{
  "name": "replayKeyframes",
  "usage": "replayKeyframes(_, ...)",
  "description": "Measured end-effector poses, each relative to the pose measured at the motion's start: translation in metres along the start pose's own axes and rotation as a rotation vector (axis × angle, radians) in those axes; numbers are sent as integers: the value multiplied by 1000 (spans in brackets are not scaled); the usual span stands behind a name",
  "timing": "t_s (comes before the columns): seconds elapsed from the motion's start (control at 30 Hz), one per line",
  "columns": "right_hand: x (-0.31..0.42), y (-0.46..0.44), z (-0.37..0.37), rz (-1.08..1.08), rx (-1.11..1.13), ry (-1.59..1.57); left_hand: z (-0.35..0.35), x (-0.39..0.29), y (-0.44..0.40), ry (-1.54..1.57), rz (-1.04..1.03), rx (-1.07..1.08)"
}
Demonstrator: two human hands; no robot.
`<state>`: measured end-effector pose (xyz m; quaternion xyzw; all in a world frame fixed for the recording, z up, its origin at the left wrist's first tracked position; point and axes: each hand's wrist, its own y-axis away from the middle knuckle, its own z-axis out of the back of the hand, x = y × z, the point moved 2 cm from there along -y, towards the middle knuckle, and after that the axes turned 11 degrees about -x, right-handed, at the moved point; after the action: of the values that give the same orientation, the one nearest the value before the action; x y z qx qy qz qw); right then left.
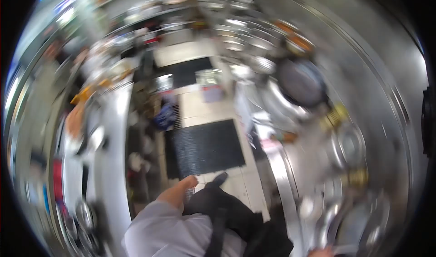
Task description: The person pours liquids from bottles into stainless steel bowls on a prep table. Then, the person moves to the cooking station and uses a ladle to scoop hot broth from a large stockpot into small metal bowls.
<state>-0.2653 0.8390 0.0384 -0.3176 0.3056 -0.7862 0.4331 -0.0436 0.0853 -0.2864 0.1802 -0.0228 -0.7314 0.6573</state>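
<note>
My left hand [188,182] hangs low in front of my body, above the tiled floor at the near edge of a dark mat. Motion smears its fingers, and I cannot make out whether it holds anything. At the bottom edge of the view, only a small part of my right hand [320,252] shows, beside the metal pans [359,225] on the right-hand counter. Its fingers are cut off by the frame, so whether it touches a pan is unclear.
A dark mat [206,146] lies in the aisle between steel counters. On the right stand a large dark pan [302,82], stacked metal bowls and a yellow object [334,116]. The left counter [116,166] carries blurred dishes. Boxes [211,87] sit on the floor ahead.
</note>
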Motion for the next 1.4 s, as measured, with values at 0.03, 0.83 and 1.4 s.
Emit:
replayKeyframes(0.03,-12,5,-11,50,117,134,3,-4,-5,-40,-83,-54)
replayKeyframes(0.83,37,-55,90,-562,293,-413,60,-52,-98,1114,833,329)
replayKeyframes(1.4,39,-142,118,-781,610,-598,71,-45,-110,1238,786,325)
